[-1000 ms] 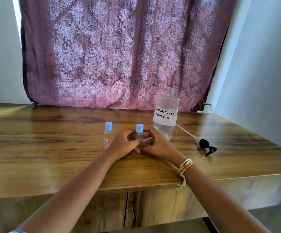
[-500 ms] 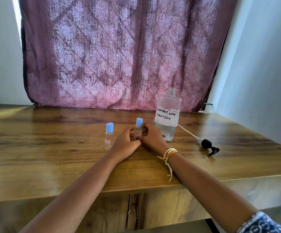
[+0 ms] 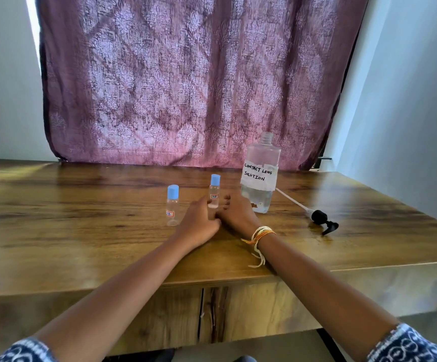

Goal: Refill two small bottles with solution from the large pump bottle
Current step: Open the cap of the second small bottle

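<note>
Blue-capped small bottle point(image 3: 214, 194) at frame centre, both hands' fingers point(image 3: 203, 202) pinching its base. Judged step: setting down capped; next, release.

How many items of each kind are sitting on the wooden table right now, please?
Small clear plastic bottles with blue caps: 2
Large clear bottle labelled "Contact Lens Solution", neck open: 1
Black pump head with white dip tube, lying flat: 1
Total: 4

A glossy, grained brown wooden table point(image 3: 81, 231) is seen. Clear smooth plastic is shown by the large bottle point(image 3: 260, 163), with a white paper label point(image 3: 259, 176). A woven, patterned mauve cloth curtain point(image 3: 186, 87) appears matt.
</note>
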`<act>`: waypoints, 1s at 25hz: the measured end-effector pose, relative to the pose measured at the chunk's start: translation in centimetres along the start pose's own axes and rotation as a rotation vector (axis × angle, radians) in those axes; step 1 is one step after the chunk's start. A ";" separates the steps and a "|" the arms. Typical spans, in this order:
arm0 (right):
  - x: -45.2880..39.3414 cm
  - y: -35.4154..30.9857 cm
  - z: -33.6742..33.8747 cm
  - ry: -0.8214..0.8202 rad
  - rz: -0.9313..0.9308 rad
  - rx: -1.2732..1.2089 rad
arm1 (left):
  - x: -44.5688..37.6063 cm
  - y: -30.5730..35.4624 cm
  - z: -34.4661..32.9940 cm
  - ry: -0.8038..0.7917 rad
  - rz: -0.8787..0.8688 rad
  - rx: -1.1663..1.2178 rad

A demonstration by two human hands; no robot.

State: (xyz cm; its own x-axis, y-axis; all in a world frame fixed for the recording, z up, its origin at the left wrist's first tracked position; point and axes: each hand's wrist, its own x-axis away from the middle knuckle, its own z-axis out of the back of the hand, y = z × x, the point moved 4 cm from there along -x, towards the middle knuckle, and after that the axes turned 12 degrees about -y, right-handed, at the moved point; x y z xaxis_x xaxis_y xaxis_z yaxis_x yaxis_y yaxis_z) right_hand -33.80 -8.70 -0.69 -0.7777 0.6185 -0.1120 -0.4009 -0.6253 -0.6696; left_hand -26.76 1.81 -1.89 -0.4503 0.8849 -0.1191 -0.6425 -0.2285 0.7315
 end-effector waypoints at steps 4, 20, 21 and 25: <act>2.6 -0.6 -0.6 0.024 0.047 0.075 | 3.9 -0.6 1.0 0.015 -0.032 -0.038; 0.1 -9.8 -4.0 0.130 0.302 -0.195 | 3.4 -4.0 8.0 0.219 -0.006 0.216; -0.2 -9.7 -3.9 0.137 0.303 -0.219 | 2.9 -3.9 7.9 0.217 -0.034 0.216; -1.0 -9.0 -4.0 0.090 0.330 -0.339 | 2.2 -5.0 7.8 0.203 -0.102 0.313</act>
State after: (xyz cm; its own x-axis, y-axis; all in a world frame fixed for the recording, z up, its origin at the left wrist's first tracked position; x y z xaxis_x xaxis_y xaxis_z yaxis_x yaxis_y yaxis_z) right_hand -27.51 -1.81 2.53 -0.7857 0.4611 -0.4123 0.0530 -0.6140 -0.7876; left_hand -19.69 8.13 -0.56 -0.5278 0.7910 -0.3094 -0.4842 0.0191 0.8747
